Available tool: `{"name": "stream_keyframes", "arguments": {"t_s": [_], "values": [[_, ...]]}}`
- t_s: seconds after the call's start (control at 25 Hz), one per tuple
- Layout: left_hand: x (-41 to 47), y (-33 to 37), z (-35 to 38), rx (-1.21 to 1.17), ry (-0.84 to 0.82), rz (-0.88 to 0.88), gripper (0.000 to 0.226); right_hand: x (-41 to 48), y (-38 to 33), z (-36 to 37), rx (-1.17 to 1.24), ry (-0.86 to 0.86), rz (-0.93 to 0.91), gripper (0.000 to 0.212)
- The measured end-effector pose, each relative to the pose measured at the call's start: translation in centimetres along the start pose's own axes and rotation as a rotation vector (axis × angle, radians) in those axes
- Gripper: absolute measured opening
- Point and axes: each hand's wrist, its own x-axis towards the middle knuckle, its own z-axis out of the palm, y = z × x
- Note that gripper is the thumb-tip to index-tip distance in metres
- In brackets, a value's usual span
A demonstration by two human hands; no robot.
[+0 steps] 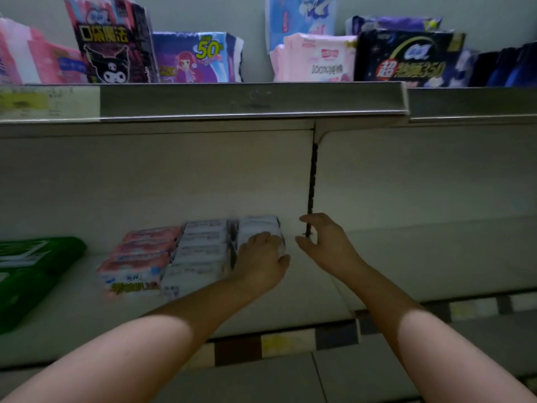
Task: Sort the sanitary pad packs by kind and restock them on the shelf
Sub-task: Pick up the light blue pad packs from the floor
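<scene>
Resting on the lower shelf are three rows of packs, front to back and touching: a pink row on the left, a middle white row and a right white row. The left hand lies on the right white row, fingers curved over its top; blur hides whether it grips or only presses. The right hand hangs just beside that row, thumb and fingers spread wide, holding nothing. A green pack lies well apart at the left, cut off by the frame edge. The upper shelf carries mixed packs, among them a black pack, a purple pack, a pale pink pack and a navy pack. Print on the lower rows is too blurred to read.
</scene>
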Motion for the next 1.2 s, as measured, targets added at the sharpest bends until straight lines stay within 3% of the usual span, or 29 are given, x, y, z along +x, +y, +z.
{"name": "stream_keyframes", "arguments": {"t_s": [0.32, 0.52, 0.72, 1.2], "values": [[-7.8, 13.0, 5.8, -0.065, 0.008, -0.102, 0.042, -10.8, 4.8, -7.5, 0.095, -0.027, 0.103, 0.034], [-11.6, 16.8, 7.6, -0.112, 0.02, -0.152, 0.023, -15.7, 5.7, -9.6, 0.146, -0.062, 0.133, 0.032], [-13.9, 17.9, 8.6, -0.136, -0.012, -0.216, 0.04, -18.5, 5.8, -9.9, 0.19, -0.067, 0.155, 0.03], [-18.5, 13.7, 13.4, -0.341, -0.141, -0.322, 0.042, -23.7, 4.9, -5.8, 0.187, -0.139, 0.319, 0.035]]}}
